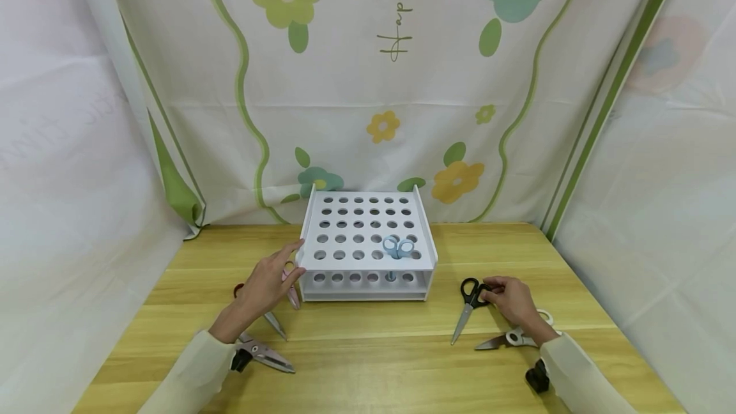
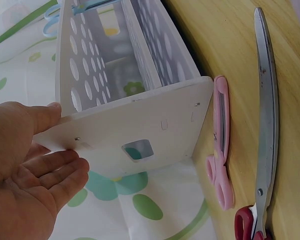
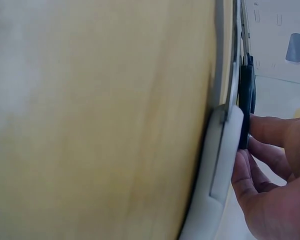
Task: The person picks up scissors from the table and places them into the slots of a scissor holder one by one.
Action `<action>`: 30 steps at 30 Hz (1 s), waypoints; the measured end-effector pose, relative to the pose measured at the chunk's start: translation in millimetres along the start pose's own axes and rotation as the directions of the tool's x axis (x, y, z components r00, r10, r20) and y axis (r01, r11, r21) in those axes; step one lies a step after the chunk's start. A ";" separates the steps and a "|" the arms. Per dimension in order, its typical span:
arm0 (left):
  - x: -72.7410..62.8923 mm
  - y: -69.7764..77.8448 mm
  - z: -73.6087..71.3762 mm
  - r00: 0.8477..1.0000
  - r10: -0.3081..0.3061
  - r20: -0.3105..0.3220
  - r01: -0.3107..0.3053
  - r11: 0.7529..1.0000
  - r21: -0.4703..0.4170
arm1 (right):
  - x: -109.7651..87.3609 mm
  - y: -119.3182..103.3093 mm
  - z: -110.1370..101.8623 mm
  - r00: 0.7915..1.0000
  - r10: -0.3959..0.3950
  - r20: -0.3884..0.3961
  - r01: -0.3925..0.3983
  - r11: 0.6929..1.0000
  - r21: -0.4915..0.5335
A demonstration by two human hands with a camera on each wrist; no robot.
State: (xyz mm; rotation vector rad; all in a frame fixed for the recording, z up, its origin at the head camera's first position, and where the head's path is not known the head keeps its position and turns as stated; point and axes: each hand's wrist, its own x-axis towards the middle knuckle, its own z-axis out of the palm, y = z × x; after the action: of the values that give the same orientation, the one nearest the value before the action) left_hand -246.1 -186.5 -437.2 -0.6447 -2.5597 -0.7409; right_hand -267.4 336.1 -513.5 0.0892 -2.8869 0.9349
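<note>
A white tiered rack with round holes stands at the back middle of the table. My left hand holds it by the left side panel, thumb at the front edge, the other fingers along the outer face. Light blue scissors stand in a front right hole, handles up. At the right, my right hand pinches one handle loop of the black-handled scissors, whose blades point towards me. In the right wrist view the thumb and fingertips meet on the black handle.
White-handled scissors lie under my right wrist. Beside the rack's left side lie pink scissors and red-handled scissors. Large-bladed scissors lie by my left sleeve. Patterned cloth closes off the back.
</note>
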 end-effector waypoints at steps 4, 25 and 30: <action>0.1 0.2 -0.4 1.000 -0.006 0.001 0.006 1.000 0.008 | 1.1 -1.1 0.4 1.000 0.009 -0.004 -0.009 1.000 -0.005; -0.3 0.5 0.7 1.000 0.007 -0.014 -0.007 1.000 0.005 | 7.0 -6.6 -0.2 0.999 0.034 -0.024 -0.035 0.998 -0.049; -0.6 0.1 1.3 1.000 0.008 -0.016 -0.008 1.000 0.004 | 8.0 -9.2 -1.5 0.999 0.047 -0.024 -0.048 0.998 -0.052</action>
State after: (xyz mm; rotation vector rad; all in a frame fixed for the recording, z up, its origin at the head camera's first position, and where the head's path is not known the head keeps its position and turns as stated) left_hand -245.9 -185.9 -438.5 -0.6451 -2.5415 -0.7355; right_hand -274.3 329.4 -506.0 0.0057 -2.9023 0.8614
